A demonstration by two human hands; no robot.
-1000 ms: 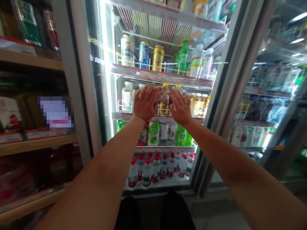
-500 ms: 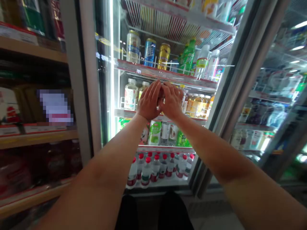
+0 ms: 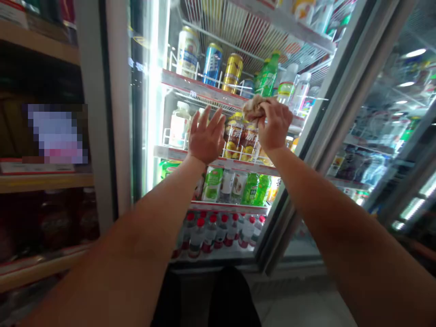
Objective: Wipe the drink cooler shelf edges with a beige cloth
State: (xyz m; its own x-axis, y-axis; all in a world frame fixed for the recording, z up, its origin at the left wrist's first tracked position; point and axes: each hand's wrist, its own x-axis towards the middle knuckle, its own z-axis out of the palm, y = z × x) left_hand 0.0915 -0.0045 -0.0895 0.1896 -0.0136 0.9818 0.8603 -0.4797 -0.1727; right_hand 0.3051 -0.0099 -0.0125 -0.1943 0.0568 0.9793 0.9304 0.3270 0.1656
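**Shop cooler [image 3: 90, 136] open, cloth [image 3: 254, 106] at the can-shelf lip**

Glass door [image 3: 340, 104] stands swung out at 3 o'clock of the shelves.

- The cloth is tan and crumpled. It sits against the front lip of the can shelf [image 3: 190, 88].
- The right hand [image 3: 275, 125] bunches the cloth, fingers curled tight round it.
- The left hand [image 3: 203, 138] is at 8 o'clock of the cloth and holds nothing. Its fingers are straight and spread, palm toward the bottles. Contact with the wire guard: cannot tell.

Judgement: keep the cloth firmly bunched and pressed on the lip only, moving level along it. The green bottle [image 3: 267, 75] at 1 o'clock and the amber bottles [image 3: 238, 136] at 7 o'clock stand close, so the knuckles need to stay clear. The left hand is well placed to steady that row.

Contents, from the cloth outward:
- Can shelf: cans at 10 o'clock, among them a gold can [image 3: 232, 70], with bottles toward the door.
- Tier below: amber bottles behind the wire guard.
- Next tier: green-labelled bottles [image 3: 254, 188].
- Lowest tier: red-capped bottles [image 3: 209, 231].
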